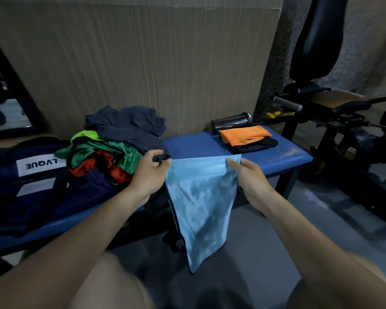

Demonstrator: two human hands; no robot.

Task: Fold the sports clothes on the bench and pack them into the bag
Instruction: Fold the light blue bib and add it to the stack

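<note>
Folding under way, most clothes left

Left hand (151, 172) and right hand (250, 175) each pinch the blue shirt's (201, 197) top corners at centre; two folded pieces (246, 138) upper right, pile (118, 139) unfolded, bag (31, 175) left on the counter (283, 156).

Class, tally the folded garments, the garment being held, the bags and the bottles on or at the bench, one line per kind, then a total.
Folded garments: 2, orange on black
Held garment: 1, light blue
Bags: 1, navy
Bottles: 1
Total: 5
</note>
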